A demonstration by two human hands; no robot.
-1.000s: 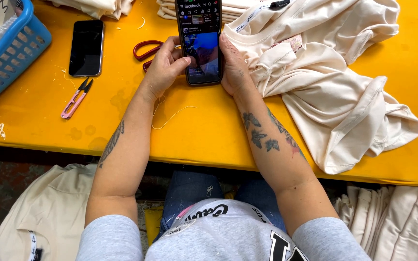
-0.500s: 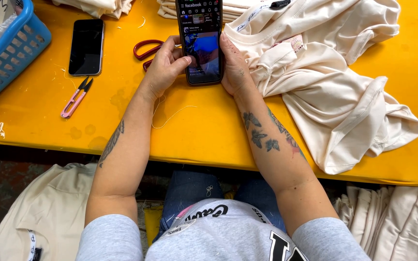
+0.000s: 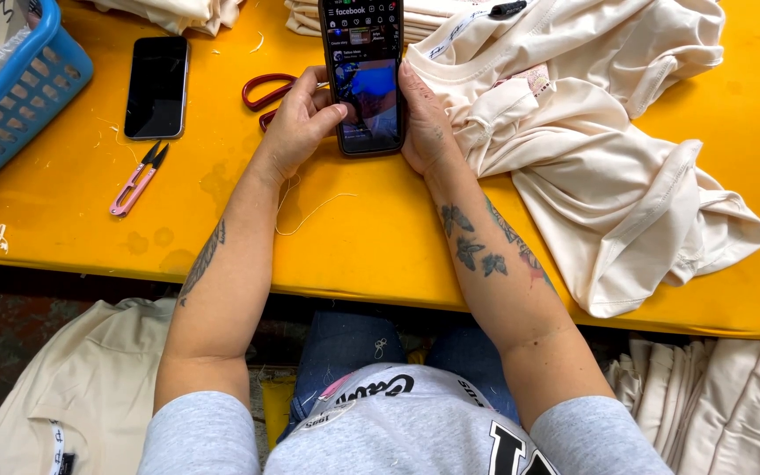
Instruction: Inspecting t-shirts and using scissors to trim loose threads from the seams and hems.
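While both your hands cradle the lit phone, the sewing work lies unattended.
Your left hand cups the phone's left edge with the thumb pressed on the screen; your right hand clasps the right edge, fingers closed round it. The phone rests tilted on the yellow table, just beside the cream garment. In my judgement, a loosened grip would let it slide flat or knock the red scissors touching your left fingers. The pink thread snips lie open-bladed near your left forearm; a careless sweep could catch them. Loose thread under your wrist may snag.
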